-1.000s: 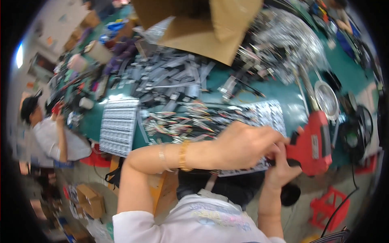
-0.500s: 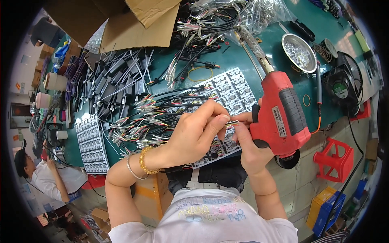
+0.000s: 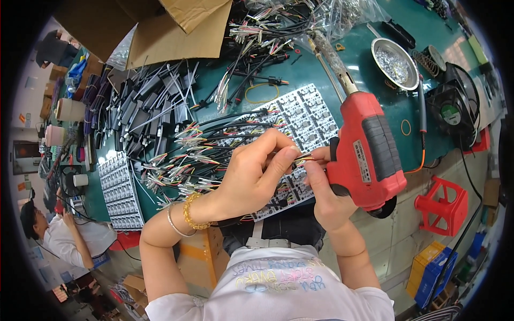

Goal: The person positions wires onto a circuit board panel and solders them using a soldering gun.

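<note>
Both my hands meet over the front of a white circuit board panel [image 3: 310, 117]. My left hand [image 3: 257, 174] pinches the ends of thin coloured wires [image 3: 304, 158] between thumb and fingers. The thumb and fingertips of my right hand [image 3: 329, 195] close on the same wires. A red soldering gun [image 3: 369, 150] with a black ribbed grip rests in my right hand, its tip pointing away from me; it hides part of that hand. Black cables with stripped, coloured ends [image 3: 182, 166] lie across the panel, left of my hands.
A second board panel [image 3: 119, 184] lies at left, near a heap of black parts [image 3: 150, 109]. Behind stand a cardboard box [image 3: 176, 43] and more cables [image 3: 267, 32]. At right are a metal bowl [image 3: 395, 63], a fan [image 3: 451, 115] and a red stool [image 3: 443, 206]. A co-worker [image 3: 64, 232] sits far left.
The view has shifted slightly. My fingers have shifted a little around the wires, which show more plainly between them. The soldering gun keeps its place by my right hand.
</note>
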Action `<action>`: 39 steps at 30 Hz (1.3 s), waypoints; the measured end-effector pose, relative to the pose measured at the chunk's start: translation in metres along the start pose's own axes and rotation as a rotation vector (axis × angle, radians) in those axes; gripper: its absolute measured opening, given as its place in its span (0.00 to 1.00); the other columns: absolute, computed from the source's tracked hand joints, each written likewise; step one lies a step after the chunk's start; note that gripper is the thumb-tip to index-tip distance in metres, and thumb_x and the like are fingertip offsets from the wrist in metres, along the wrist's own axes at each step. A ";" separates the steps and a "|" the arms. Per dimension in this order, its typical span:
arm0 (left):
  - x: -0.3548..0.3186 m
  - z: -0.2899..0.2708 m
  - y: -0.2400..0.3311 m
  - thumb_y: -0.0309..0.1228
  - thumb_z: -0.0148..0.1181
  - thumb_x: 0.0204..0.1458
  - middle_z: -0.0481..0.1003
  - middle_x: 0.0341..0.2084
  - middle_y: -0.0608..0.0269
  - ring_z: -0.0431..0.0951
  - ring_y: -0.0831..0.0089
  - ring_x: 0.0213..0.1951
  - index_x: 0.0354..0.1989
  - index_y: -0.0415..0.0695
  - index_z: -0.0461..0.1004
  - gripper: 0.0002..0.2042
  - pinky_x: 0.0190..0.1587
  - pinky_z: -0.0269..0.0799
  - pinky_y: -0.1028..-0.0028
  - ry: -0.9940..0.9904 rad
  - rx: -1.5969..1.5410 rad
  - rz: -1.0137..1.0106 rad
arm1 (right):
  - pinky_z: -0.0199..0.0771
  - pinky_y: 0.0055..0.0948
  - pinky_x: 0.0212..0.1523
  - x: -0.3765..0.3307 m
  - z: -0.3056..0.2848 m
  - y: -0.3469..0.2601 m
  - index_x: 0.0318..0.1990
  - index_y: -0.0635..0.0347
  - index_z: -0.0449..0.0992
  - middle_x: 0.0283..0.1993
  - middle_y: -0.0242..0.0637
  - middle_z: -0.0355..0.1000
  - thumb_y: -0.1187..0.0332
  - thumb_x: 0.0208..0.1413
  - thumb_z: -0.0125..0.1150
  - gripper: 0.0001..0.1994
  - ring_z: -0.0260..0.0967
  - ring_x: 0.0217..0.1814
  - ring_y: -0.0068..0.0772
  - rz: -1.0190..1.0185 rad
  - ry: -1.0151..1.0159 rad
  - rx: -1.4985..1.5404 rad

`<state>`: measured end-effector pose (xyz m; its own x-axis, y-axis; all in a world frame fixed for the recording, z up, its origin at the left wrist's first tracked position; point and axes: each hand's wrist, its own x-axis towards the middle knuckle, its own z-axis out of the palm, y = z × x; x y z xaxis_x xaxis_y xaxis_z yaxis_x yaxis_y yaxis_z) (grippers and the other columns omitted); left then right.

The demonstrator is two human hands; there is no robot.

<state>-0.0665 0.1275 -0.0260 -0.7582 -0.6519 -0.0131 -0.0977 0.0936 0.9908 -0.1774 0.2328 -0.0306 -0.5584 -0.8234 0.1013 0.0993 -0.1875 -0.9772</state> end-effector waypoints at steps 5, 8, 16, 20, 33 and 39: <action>-0.002 0.001 -0.003 0.25 0.55 0.57 0.73 0.24 0.62 0.72 0.82 0.24 0.36 0.35 0.69 0.05 0.26 0.67 0.80 -0.023 -0.023 0.092 | 0.67 0.19 0.33 -0.001 -0.001 0.002 0.43 0.63 0.68 0.35 0.30 0.67 0.77 0.58 0.53 0.07 0.65 0.32 0.16 -0.046 0.009 -0.101; -0.003 0.000 -0.005 0.24 0.57 0.55 0.73 0.26 0.61 0.72 0.82 0.26 0.36 0.35 0.70 0.05 0.26 0.67 0.80 -0.026 0.016 0.122 | 0.67 0.19 0.32 -0.001 -0.003 0.003 0.43 0.63 0.67 0.34 0.30 0.67 0.78 0.58 0.52 0.07 0.64 0.32 0.16 -0.078 -0.005 -0.127; -0.006 0.004 0.000 0.21 0.60 0.50 0.75 0.26 0.63 0.74 0.84 0.27 0.35 0.34 0.71 0.06 0.28 0.70 0.82 0.036 -0.011 0.092 | 0.66 0.19 0.30 -0.002 -0.001 0.005 0.43 0.63 0.67 0.33 0.30 0.66 0.77 0.58 0.53 0.07 0.64 0.31 0.15 -0.115 0.032 -0.132; -0.007 0.004 -0.004 0.21 0.61 0.48 0.76 0.23 0.64 0.75 0.85 0.25 0.34 0.35 0.72 0.07 0.27 0.71 0.82 0.052 0.067 0.146 | 0.64 0.18 0.29 -0.002 -0.001 0.005 0.44 0.63 0.67 0.32 0.29 0.66 0.77 0.58 0.52 0.07 0.63 0.30 0.15 -0.092 -0.006 -0.160; -0.009 0.006 -0.005 0.21 0.61 0.50 0.75 0.23 0.66 0.72 0.87 0.25 0.33 0.35 0.71 0.06 0.26 0.68 0.84 0.047 -0.039 0.117 | 0.62 0.17 0.27 -0.002 -0.003 0.006 0.42 0.64 0.68 0.30 0.28 0.65 0.77 0.58 0.51 0.06 0.61 0.28 0.13 -0.116 -0.029 -0.128; -0.010 0.005 -0.007 0.21 0.61 0.50 0.75 0.23 0.67 0.71 0.87 0.25 0.33 0.35 0.71 0.06 0.26 0.68 0.85 0.052 0.021 0.125 | 0.61 0.16 0.27 -0.002 0.002 0.003 0.43 0.63 0.67 0.29 0.27 0.65 0.77 0.58 0.52 0.06 0.61 0.27 0.13 -0.092 0.041 -0.105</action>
<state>-0.0609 0.1372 -0.0336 -0.7310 -0.6722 0.1174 -0.0190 0.1920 0.9812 -0.1743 0.2328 -0.0336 -0.5943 -0.7824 0.1862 -0.0400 -0.2024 -0.9785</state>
